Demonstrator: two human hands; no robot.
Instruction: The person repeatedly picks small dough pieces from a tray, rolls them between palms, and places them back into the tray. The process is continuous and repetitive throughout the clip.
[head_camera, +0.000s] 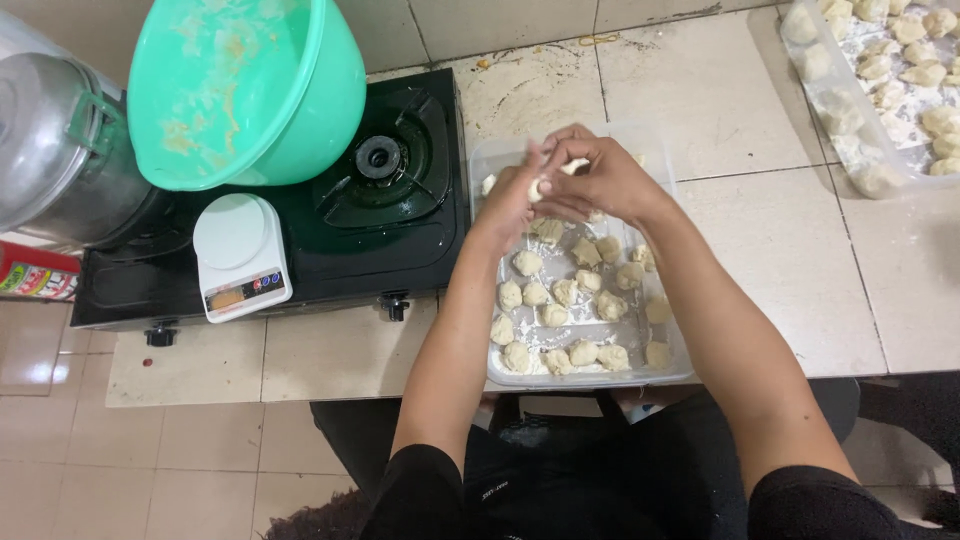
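Both my hands meet above the far end of a clear plastic tray (680, 372). My left hand (510, 195) and my right hand (600, 180) pinch one small pale piece of dough (545, 185) between their fingers. Below them, several rounded dough pieces (565, 320) lie in rows on the floured tray. Part of the dough piece is hidden by my fingers.
A black gas stove (400, 230) sits left of the tray, with a white kitchen scale (240, 255) on it and a green bowl (245, 90) smeared with dough. A metal pot (50, 140) stands at far left. A second tray of dough pieces (880, 90) lies at top right.
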